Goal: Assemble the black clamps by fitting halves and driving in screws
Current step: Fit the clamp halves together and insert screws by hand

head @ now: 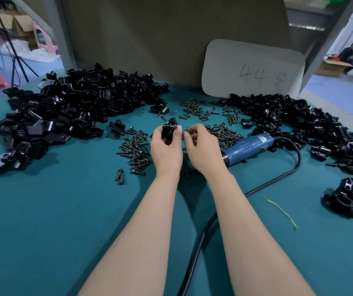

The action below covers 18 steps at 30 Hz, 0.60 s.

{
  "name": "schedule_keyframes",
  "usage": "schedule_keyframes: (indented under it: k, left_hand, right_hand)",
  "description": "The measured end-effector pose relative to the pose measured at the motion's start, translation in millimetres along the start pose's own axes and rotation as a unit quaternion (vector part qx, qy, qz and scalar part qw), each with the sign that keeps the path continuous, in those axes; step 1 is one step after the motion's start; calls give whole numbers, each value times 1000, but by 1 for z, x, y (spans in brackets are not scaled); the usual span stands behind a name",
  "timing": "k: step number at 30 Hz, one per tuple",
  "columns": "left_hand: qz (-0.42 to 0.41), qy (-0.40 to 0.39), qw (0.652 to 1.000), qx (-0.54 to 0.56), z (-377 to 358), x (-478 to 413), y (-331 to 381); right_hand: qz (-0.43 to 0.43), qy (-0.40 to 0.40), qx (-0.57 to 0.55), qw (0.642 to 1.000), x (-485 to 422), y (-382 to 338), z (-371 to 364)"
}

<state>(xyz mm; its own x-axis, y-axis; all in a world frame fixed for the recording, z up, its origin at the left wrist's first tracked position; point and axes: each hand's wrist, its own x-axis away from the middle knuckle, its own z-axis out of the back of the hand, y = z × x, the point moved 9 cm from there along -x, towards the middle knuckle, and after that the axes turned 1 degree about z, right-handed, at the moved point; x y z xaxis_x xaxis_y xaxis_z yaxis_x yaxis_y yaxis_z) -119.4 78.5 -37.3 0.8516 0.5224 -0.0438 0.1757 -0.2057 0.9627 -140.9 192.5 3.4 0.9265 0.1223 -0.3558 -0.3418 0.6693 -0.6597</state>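
Note:
My left hand (165, 148) grips a black clamp (169, 129) above the middle of the teal table, with a screw sticking out of its top. Just right of it, my right hand (201, 148) has its fingers curled and pinched together; a small dark thing seems to sit between the fingertips, too hidden to name. Loose dark screws (136, 148) lie in a heap left of my left hand, and more screws (222, 132) lie behind my right hand. A blue electric screwdriver (247, 147) lies on the table right of my right hand.
A big pile of black clamp halves (69, 110) covers the left rear of the teal table (64, 221). Another black pile (299, 122) runs along the right, with assembled clamps (350, 197) at the right edge. The driver's black cable (256, 191) loops toward me. A white card (252, 69) leans at the back.

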Motion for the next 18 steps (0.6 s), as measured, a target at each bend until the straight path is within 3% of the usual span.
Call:
schedule_keyframes:
  k: [10, 13, 16, 18]
  left_hand:
    - [-18, -21, 999, -25, -4, 2, 6]
    - [12, -32, 999, 16, -5, 2, 2]
    - [109, -66, 979, 159, -12, 2, -8]
    - [169, -83, 952, 241, -17, 3, -13]
  right_hand:
    - [-6, 0, 107, 994, 1, -1, -2]
    - [-26, 57, 98, 993, 0, -3, 20]
    - [-108, 167, 124, 972, 2, 23, 71]
    - [-228, 141, 134, 954, 10, 60, 87]
